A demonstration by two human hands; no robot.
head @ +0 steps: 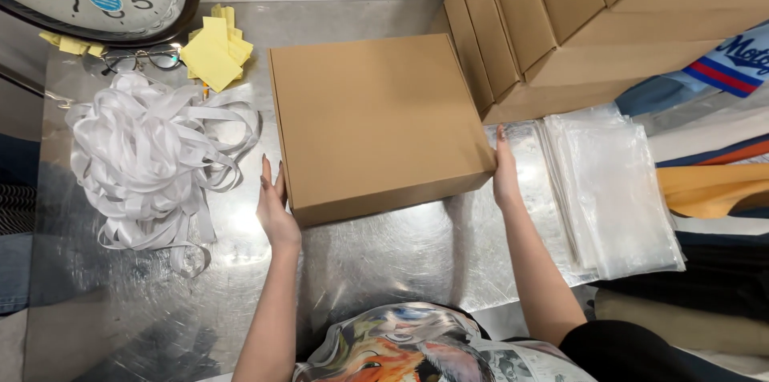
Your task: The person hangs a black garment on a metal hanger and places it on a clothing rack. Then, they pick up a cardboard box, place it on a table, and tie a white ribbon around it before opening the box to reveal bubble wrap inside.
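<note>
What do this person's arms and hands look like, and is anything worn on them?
Both forearms are bare, with no gloves, watch or bracelets in view. The left hand has long nails that extend past the fingertips. The right hand shows no rings. A black sleeve covers the right upper arm, next to a colourful printed top.
</note>
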